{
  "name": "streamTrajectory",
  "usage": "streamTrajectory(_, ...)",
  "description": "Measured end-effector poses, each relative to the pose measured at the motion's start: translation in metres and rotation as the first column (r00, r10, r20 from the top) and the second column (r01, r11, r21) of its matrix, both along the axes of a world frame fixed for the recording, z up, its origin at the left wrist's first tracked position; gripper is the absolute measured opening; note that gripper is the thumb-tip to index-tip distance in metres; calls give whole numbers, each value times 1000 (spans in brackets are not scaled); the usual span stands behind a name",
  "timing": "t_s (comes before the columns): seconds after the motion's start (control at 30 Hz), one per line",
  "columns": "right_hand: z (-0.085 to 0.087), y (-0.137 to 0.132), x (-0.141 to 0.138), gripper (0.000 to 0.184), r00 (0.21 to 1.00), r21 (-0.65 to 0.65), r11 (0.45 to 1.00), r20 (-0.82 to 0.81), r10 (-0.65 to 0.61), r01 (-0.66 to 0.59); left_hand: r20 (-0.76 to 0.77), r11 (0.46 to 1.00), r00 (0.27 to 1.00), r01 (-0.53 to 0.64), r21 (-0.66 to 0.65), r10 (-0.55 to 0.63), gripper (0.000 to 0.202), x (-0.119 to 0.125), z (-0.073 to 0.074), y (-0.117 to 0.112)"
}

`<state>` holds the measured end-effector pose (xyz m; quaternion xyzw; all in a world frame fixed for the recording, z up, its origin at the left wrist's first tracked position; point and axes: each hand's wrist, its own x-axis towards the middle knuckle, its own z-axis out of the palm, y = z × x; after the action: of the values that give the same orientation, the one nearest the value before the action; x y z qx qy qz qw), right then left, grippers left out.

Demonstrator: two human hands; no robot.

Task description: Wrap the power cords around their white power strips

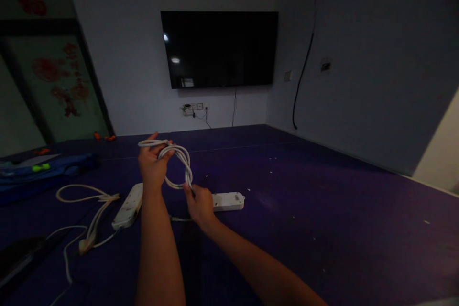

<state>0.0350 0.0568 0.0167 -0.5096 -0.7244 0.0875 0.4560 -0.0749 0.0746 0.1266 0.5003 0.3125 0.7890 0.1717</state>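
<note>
A white power cord [187, 162] is looped in coils between my two hands, above the purple surface. My left hand [153, 162] is closed round the upper left part of the coils, one finger pointing up. Lower and to the right, my right hand [201, 205] pinches the bottom of the loops. Just behind my right hand lies a white power strip [229, 201], its left end hidden by that hand. To the left of my left forearm rests a second power strip [129, 206], with its own bundled cord [100, 210] beside it.
Blue cloth [53, 172] with a green item [40, 167] lies at the far left, and a dark object [17, 258] sits nearer. Small white scraps dot the purple surface [322, 201]. A television [222, 50] hangs on the wall; a black cable [303, 71] dangles at right.
</note>
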Motion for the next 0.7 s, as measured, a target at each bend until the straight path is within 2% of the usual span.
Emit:
streamTrajectory(0.17, -4, -7, 0, 52, 999, 30, 1000, 49, -7, 6, 39, 1000, 999, -13, 0, 13, 63, 1, 2, -1)
streamTrajectory(0.27, -7, -11, 0, 50, 998, 42, 999, 51, -21, 19, 44, 1000, 999, 20, -14, -19, 63, 4, 5, -5)
streamTrajectory(0.47, -10, -9, 3, 54, 1000, -9, 1000, -27, -1, 1, -51, 968, 985, 152, -198, -165, 64, 7, 12, -17)
streamTrajectory(0.57, -10, -6, 3, 55, 997, -57, 998, -76, -5, 1, -46, 963, 984, 161, -215, -174, 52, 10, 14, -19)
streamTrajectory(0.7, -12, -7, 4, 56, 1000, -27, 1000, -20, -8, 8, 83, 983, 994, 83, -165, -70, 32, 8, 15, -18)
